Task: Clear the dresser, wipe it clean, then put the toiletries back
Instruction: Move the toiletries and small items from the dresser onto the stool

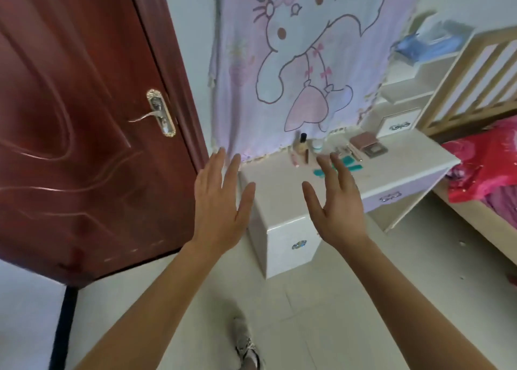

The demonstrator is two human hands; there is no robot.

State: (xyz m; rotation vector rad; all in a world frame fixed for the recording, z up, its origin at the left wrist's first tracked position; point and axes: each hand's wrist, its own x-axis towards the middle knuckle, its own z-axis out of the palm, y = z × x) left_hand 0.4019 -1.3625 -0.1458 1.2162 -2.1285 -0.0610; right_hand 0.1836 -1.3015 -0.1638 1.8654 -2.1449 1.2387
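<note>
A white dresser stands against the wall. Toiletries sit toward the back of its top: a foundation bottle with a dark cap, a small white jar, a brown palette, thin pencils and teal pieces. My left hand and my right hand are raised in the air in front of the dresser, fingers straight and spread. Neither hand holds or touches anything. My right fingers hide part of the teal pieces.
A dark red door with a metal handle stands at the left. A cartoon cloth hangs behind the dresser. White shelves rise at the right, beside a bed with red bedding. My shoe is on the pale floor.
</note>
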